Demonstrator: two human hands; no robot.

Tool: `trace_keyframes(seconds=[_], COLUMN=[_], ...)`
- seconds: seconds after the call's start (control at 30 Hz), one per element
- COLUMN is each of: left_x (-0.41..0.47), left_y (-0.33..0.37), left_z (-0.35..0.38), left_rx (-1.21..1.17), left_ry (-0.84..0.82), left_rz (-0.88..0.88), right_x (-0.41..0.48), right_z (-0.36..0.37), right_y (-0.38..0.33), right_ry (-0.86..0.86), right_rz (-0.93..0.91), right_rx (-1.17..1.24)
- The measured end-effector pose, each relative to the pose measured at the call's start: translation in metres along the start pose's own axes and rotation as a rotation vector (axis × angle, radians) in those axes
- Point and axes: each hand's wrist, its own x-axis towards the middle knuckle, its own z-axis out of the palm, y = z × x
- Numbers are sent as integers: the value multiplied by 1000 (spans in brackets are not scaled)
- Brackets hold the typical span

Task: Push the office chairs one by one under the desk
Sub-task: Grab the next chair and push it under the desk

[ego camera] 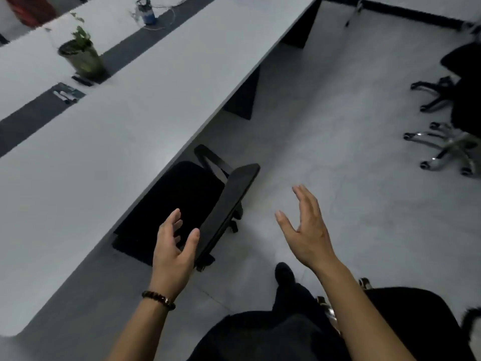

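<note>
A long white desk (135, 121) runs diagonally from lower left to upper right. A black office chair (187, 199) stands with its seat partly under the desk edge, its backrest (231, 201) toward me. My left hand (173, 246) hovers open just in front of the backrest's lower end, fingers apart, not gripping it. My right hand (304, 227) is open over the bare floor to the right of the chair, touching nothing. Two more black office chairs stand at the far right, one with a black base (437, 95) and one with a chrome base (447, 149).
On the desk are a potted plant (83, 58), a blue-and-white container with cables (147, 11) and small items on a dark strip (65, 95). Dark desk legs (244, 97) stand under the edge. Another black chair seat (416, 316) is at the lower right, by my leg and shoe (285, 274).
</note>
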Motion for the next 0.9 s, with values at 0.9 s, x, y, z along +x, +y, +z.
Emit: trace_keyframes(seconds=[0.9], left_x=[-513], left_y=[34], left_z=[175], left_rx=[97], left_ry=[-1037], left_rz=[460], right_x=[-704], right_z=[-87], right_y=[159], right_ry=[883], right_rz=[837], right_rx=[125])
